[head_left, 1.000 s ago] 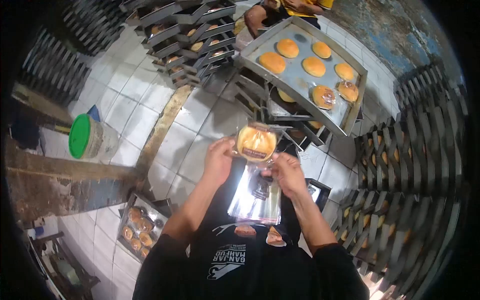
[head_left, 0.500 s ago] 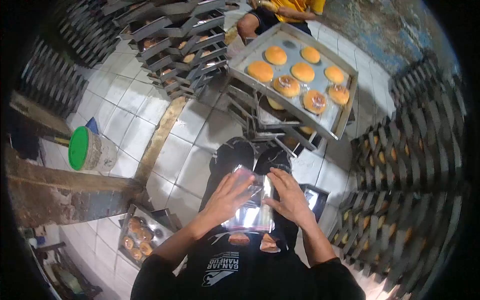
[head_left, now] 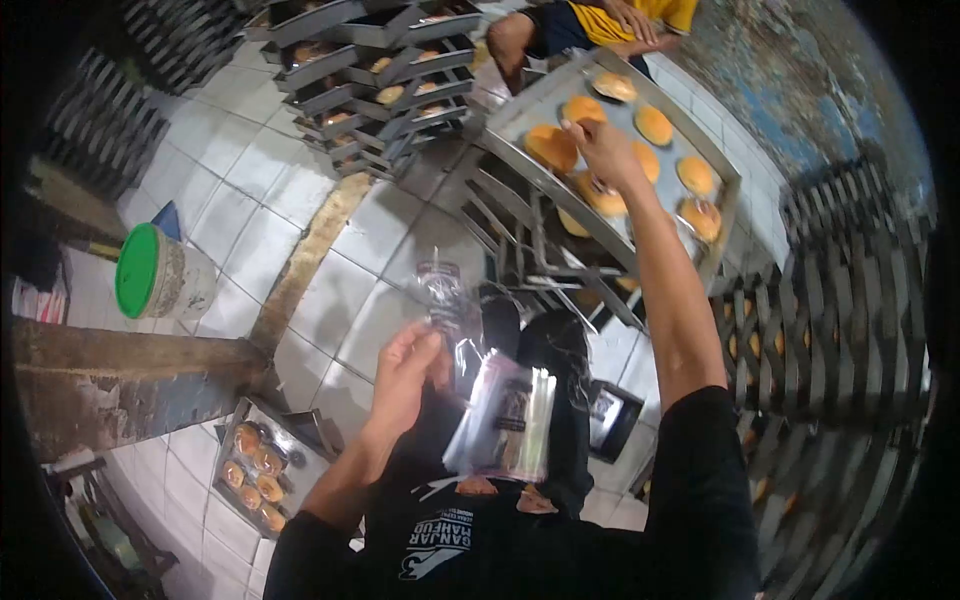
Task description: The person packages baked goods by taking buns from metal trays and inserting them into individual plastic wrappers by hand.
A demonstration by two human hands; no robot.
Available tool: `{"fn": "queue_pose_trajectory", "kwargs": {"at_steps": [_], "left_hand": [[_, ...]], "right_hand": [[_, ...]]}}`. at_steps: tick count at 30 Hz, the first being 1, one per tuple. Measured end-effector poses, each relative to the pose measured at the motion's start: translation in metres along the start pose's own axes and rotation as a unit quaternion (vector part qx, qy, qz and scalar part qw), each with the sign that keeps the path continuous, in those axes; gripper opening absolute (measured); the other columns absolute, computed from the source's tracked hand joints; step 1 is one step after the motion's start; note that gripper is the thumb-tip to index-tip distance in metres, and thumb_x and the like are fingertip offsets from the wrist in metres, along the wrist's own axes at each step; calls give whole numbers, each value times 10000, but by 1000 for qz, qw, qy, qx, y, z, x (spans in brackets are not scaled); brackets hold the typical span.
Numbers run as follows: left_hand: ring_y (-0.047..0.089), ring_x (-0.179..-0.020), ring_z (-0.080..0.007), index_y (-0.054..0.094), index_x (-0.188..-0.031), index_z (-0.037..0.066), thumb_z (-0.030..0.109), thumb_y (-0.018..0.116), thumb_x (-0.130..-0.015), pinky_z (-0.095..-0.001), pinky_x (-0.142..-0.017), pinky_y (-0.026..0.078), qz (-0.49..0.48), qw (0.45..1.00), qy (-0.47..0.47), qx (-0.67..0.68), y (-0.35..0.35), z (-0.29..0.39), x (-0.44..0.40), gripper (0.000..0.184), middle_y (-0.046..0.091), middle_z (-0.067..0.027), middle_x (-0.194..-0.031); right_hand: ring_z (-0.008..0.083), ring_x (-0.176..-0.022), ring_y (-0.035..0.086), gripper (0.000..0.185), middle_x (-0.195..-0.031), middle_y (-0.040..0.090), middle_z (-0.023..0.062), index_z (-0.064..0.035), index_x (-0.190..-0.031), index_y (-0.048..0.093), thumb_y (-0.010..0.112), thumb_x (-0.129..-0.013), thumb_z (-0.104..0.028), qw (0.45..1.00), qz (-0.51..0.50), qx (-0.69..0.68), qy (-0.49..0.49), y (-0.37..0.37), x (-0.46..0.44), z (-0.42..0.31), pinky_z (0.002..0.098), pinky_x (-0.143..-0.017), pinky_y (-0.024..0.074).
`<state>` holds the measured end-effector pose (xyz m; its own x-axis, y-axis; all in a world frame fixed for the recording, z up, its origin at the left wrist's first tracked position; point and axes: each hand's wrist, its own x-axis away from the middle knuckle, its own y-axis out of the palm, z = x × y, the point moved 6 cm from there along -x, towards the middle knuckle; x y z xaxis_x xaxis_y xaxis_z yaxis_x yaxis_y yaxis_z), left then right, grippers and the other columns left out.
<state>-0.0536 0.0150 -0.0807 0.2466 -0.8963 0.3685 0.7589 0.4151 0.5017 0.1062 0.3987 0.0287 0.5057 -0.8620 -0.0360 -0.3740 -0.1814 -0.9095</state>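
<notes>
My left hand (head_left: 405,375) is closed with fingertips pinched on a clear plastic bag (head_left: 440,285) with dark print, held up over my left thigh. A stack of printed clear bags (head_left: 510,425) lies on my lap. Stretched forward, my right hand (head_left: 610,158) is over the metal baking tray (head_left: 720,225), its fingers curled at a golden bun (head_left: 549,150) near the tray's left side. Part of that grip is hidden by the hand. More round buns lie around it, one of them a wrapped bun (head_left: 702,220) near the right edge.
The tray rests on a stack of trays (head_left: 500,215). A co-worker's hand (head_left: 628,18) is behind it. Tall tray stacks (head_left: 385,85) stand around. A green-lidded bucket (head_left: 140,270) is at left, near a wooden beam (head_left: 150,385). Another bun tray (head_left: 285,460) sits lower left.
My left hand has lifted a bag off the stack on my lap. My right hand has left the stack and reached forward to the tray. A wrapped bun now lies at the tray's far corner.
</notes>
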Motion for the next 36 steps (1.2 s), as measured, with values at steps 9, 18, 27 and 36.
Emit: {"fn": "queue_pose_trajectory", "kwargs": {"at_steps": [9,18,27,36], "left_hand": [[732,-997,-276,611,-1149,11,276,553,-1070,-369,-819,583,60,997,39,43,-39,5,-16,282,721,-204,-1132],[687,-1145,-341,599,-1128,28,228,676,-1000,-482,-972,543,46,981,14,188,7,18,-100,250,675,-213,-1239],[706,-1038,-235,634,-1206,58,360,593,-1032,-408,-905,578,-34,986,-68,150,112,23,-35,351,716,-99,-1157],[650,-1175,-261,588,-1330,75,363,492,-1079,-414,-1067,481,-17,983,-19,180,60,-6,-21,393,677,-92,-1278]], "right_hand": [[291,-1120,674,672,-1189,700,209,81,-1314,580,789,-889,-395,994,-35,-93,40,46,-12,-2,380,-952,514],[204,-1093,665,507,-1206,682,99,-34,-1301,614,814,-863,-194,874,29,-484,-30,-23,195,-131,363,-937,539],[354,-1173,638,396,-1212,642,143,-45,-1110,619,735,-748,68,921,266,-70,-277,17,279,-119,523,-1054,481],[398,-1351,491,504,-1355,562,210,-5,-1342,535,649,-864,-116,954,148,-85,-245,99,283,-156,587,-1154,320]]}}
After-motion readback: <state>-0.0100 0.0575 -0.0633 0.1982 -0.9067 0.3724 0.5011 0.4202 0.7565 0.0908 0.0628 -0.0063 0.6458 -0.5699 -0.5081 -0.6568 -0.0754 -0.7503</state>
